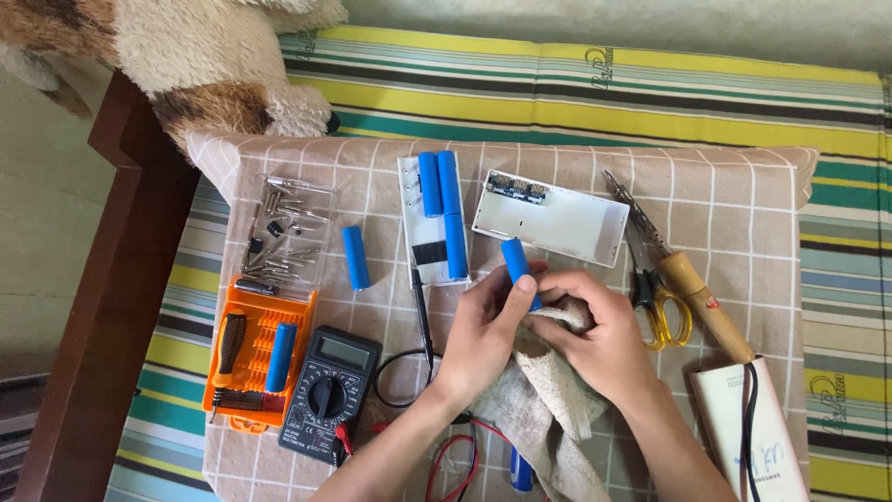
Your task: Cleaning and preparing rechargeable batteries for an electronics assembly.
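My left hand (483,335) grips a blue cylindrical battery (517,261) that sticks up and away from the fingers. My right hand (599,330) presses a beige cloth (548,390) against the battery's lower end. Just beyond the hands lies a white case half (423,218) holding three blue batteries (443,200), and beside it a second white case half (557,228) with a small circuit board at its far left. A loose blue battery (355,257) lies left of them.
A black multimeter (327,392) with red and black leads sits at the near left. An orange screwdriver kit (251,358) holds another blue battery, with a clear bit tray (283,237) beyond. Yellow-handled scissors (662,311), a wooden-handled soldering iron (706,307) and a white box (753,428) lie right. A plush toy (204,65) lies at the far left.
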